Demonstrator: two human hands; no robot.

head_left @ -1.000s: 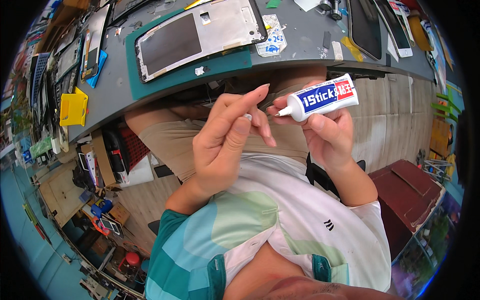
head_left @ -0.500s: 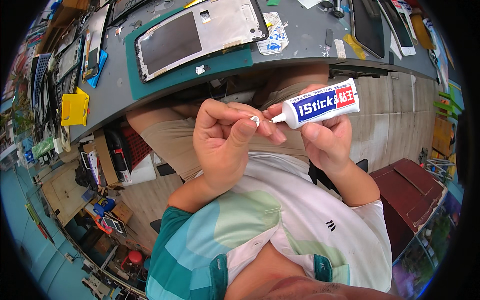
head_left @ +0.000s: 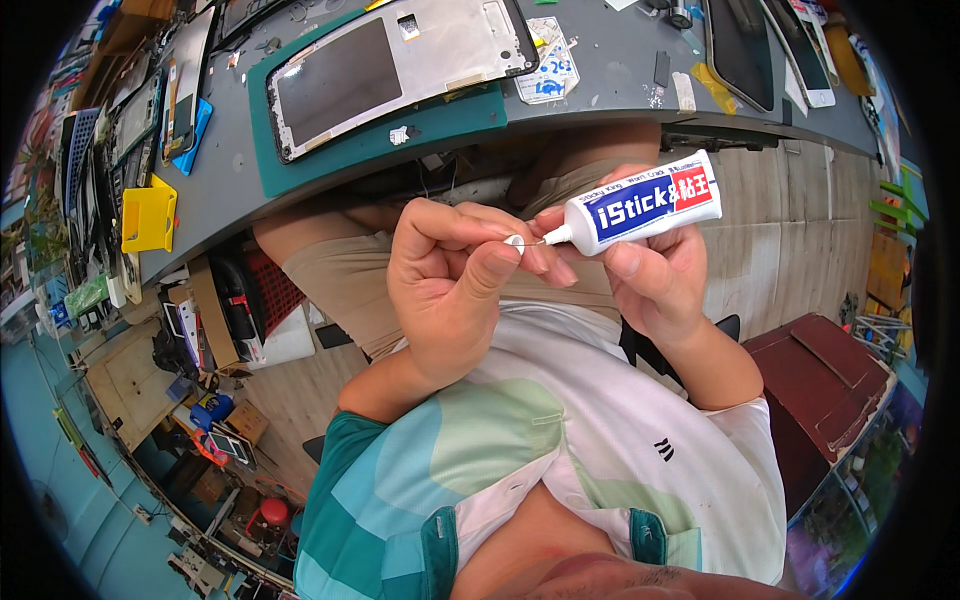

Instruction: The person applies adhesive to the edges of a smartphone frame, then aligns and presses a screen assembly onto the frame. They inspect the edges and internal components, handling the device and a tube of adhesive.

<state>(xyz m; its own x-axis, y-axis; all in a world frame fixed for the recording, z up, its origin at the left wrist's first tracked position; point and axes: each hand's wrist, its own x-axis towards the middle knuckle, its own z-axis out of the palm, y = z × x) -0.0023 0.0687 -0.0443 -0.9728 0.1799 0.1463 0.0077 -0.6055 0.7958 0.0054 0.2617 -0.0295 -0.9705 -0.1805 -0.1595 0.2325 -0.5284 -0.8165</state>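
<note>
My left hand [head_left: 445, 285] pinches a small white cap [head_left: 514, 243] between thumb and fingers, with a thin pin [head_left: 534, 242] reaching from it to the nozzle [head_left: 556, 235] of a white tube. My right hand [head_left: 655, 285] grips that tube [head_left: 645, 205], which has a blue and red label and lies almost horizontally, nozzle pointing left. Both hands are held over my lap, just short of the workbench edge. Whether the pin's tip is inside the nozzle is too small to tell.
The grey workbench [head_left: 225, 215] holds an opened tablet housing [head_left: 340, 90] on a green mat [head_left: 465, 125], phones [head_left: 735, 50] at the right, and stacked parts with a yellow holder [head_left: 150, 215] at the left. A dark red case [head_left: 805, 380] stands right of me.
Since a second ago my left hand has moved right, bringing cap and pin to the nozzle, while the tube has shifted slightly right and down. The last half second shows very little movement.
</note>
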